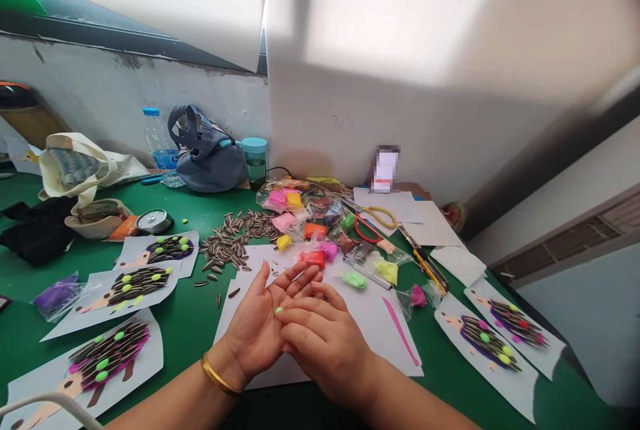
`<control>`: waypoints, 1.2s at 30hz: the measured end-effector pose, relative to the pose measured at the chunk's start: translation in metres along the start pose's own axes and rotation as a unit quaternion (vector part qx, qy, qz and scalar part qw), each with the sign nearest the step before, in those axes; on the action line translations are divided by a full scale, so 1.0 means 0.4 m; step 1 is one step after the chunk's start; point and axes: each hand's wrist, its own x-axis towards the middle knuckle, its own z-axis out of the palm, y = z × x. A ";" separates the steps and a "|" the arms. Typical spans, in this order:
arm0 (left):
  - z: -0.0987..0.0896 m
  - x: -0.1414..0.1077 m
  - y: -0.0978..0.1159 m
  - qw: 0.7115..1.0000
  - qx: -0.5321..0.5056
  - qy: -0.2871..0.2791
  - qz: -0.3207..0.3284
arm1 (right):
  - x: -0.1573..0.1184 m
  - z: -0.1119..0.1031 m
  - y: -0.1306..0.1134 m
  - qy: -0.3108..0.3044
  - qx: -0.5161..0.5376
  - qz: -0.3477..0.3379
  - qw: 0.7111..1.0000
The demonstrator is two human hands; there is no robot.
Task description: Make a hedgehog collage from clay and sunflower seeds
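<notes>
My left hand [260, 330] is palm up over the white paper, its fingers stretched out, with a yellow bangle [219, 377] at the wrist. A tiny light-green clay ball [279, 311] rests against the palm. My right hand [327, 340] lies across the left one, its fingers bent and close together, with fingertips at the ball. Beneath both hands is white paper [370, 330] with a thin pink clay strip [401, 330] on its right part. Just beyond lie a lump of light-green clay [355, 279] and a pile of sunflower seeds [227, 243].
Hedgehog pictures with seed spines lie left [113, 357] and right [483, 340]. Behind are bagged coloured clays [315, 230], red-handled scissors [367, 229], yellow-handled scissors [383, 217] and pens [425, 260]. A blue bag [213, 167], a bottle [163, 150] and a phone [384, 170] stand along the wall.
</notes>
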 end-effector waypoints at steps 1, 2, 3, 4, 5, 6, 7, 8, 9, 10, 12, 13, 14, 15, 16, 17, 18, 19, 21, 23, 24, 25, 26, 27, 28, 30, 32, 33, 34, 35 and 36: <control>0.001 0.000 0.000 1.000 0.001 0.004 0.002 | -0.001 0.003 0.001 -0.004 -0.003 -0.005 1.000; 0.000 0.000 -0.001 1.000 0.002 0.007 0.001 | -0.001 0.005 0.001 -0.009 -0.007 -0.009 1.000; 0.000 -0.001 -0.002 1.000 0.002 0.009 -0.003 | -0.001 0.005 0.002 -0.013 -0.011 -0.012 1.000; -0.001 -0.002 -0.003 1.000 0.003 0.007 -0.010 | -0.001 0.004 0.003 -0.014 -0.014 -0.014 1.000; -0.002 -0.003 -0.004 1.000 0.005 0.002 -0.020 | 0.000 0.001 0.005 -0.013 -0.015 -0.013 1.000; -0.003 -0.004 -0.004 0.999 0.009 -0.007 -0.031 | 0.002 -0.004 0.007 -0.010 -0.017 -0.011 1.000; -0.004 -0.006 -0.004 0.999 0.013 -0.016 -0.042 | 0.003 -0.011 0.009 -0.006 -0.020 -0.006 1.000; -0.004 -0.007 -0.003 0.998 0.019 -0.025 -0.050 | 0.005 -0.020 0.011 0.000 -0.024 -0.001 1.000; -0.004 -0.008 -0.001 0.998 0.024 -0.028 -0.054 | 0.007 -0.029 0.014 0.005 -0.027 0.004 1.000; -0.003 -0.009 0.002 0.998 0.028 -0.026 -0.052 | 0.009 -0.039 0.016 0.009 -0.030 0.011 0.999; -0.003 -0.009 0.010 0.999 0.040 -0.004 -0.035 | 0.011 -0.056 0.021 0.025 -0.028 0.025 0.999; -0.003 -0.008 0.015 0.998 0.051 0.014 -0.025 | 0.011 -0.063 0.022 0.035 -0.022 0.033 0.999; -0.004 -0.007 0.019 0.997 0.066 0.035 -0.015 | 0.010 -0.068 0.024 0.046 -0.014 0.041 0.998; -0.004 -0.006 0.023 0.995 0.085 0.054 -0.005 | 0.009 -0.072 0.025 0.056 -0.006 0.050 0.997; -0.006 -0.005 0.026 0.992 0.108 0.068 0.003 | 0.006 -0.074 0.026 0.064 0.001 0.058 0.996; -0.007 -0.004 0.027 0.988 0.132 0.074 0.010 | 0.004 -0.075 0.028 0.071 0.008 0.067 0.995; -0.008 -0.003 0.028 0.985 0.158 0.069 0.016 | 0.001 -0.075 0.029 0.076 0.013 0.076 0.994; -0.009 -0.004 0.027 0.981 0.186 0.054 0.021 | -0.002 -0.074 0.031 0.081 0.018 0.085 0.993; -0.010 -0.007 0.023 0.966 0.257 0.017 0.017 | -0.006 -0.071 0.036 0.091 0.027 0.104 0.990; -0.009 -0.011 0.016 0.939 0.343 -0.007 0.008 | -0.008 -0.068 0.040 0.096 0.034 0.118 0.988; -0.008 -0.014 0.014 0.923 0.385 -0.011 0.006 | -0.009 -0.067 0.042 0.097 0.035 0.123 0.987; -0.008 -0.017 0.011 0.906 0.423 -0.014 0.004 | -0.008 -0.066 0.044 0.098 0.034 0.126 0.987; -0.007 -0.019 0.010 0.891 0.453 -0.017 0.002 | -0.008 -0.065 0.045 0.098 0.032 0.127 0.987; -0.007 -0.020 0.009 0.879 0.476 -0.021 -0.002 | -0.007 -0.065 0.046 0.098 0.029 0.128 0.986; -0.007 -0.021 0.009 0.870 0.492 -0.024 -0.009 | -0.007 -0.064 0.047 0.098 0.027 0.129 0.986; -0.007 -0.021 0.009 0.862 0.505 -0.028 -0.028 | -0.007 -0.063 0.050 0.097 0.026 0.132 0.986; -0.007 -0.019 0.010 0.864 0.501 -0.030 -0.039 | -0.008 -0.060 0.052 0.094 0.029 0.134 0.986; -0.007 -0.017 0.010 0.867 0.496 -0.029 -0.039 | -0.009 -0.058 0.053 0.092 0.031 0.134 0.986; -0.007 -0.015 0.010 0.870 0.491 -0.027 -0.036 | -0.010 -0.056 0.054 0.088 0.033 0.132 0.987; -0.007 -0.014 0.010 0.872 0.487 -0.024 -0.032 | -0.011 -0.055 0.055 0.084 0.036 0.130 0.987; -0.007 -0.013 0.011 0.874 0.485 -0.021 -0.027 | -0.011 -0.053 0.056 0.081 0.039 0.128 0.988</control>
